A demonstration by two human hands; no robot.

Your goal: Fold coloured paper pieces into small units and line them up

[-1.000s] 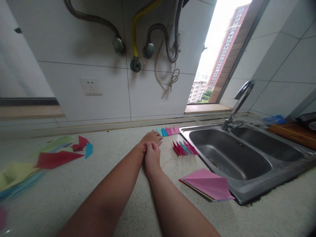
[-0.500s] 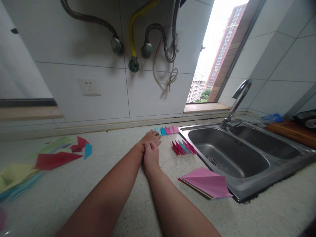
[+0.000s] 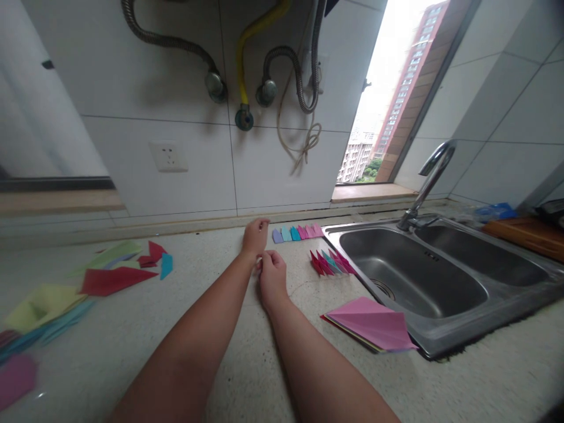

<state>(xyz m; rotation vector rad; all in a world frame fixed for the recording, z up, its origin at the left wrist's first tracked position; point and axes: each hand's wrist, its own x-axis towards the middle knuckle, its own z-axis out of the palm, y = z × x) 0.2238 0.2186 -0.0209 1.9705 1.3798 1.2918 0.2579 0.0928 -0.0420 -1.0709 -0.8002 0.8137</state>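
Note:
My left hand is closed near the wall, left of a row of small folded paper pieces in lilac, blue and pink. What its fingers hold, if anything, cannot be made out. Just below its wrist, my right hand is pinched, its fingertips mostly hidden. From beside the right wrist a faint thread-like line curves over the counter towards a cluster of red, pink and teal folded paper pieces. A stack of larger folded paper, pink on top, lies to the right of my forearm.
On the left of the counter lie a red folded paper, yellow paper and other coloured pieces. A steel double sink with a tap takes up the right side. Behind stands a tiled wall with hoses.
My left hand has drawn back left from the row of small paper pieces and closed, uncovering the lilac one. My right hand stays pinched in nearly the same place. The view has shifted slightly.

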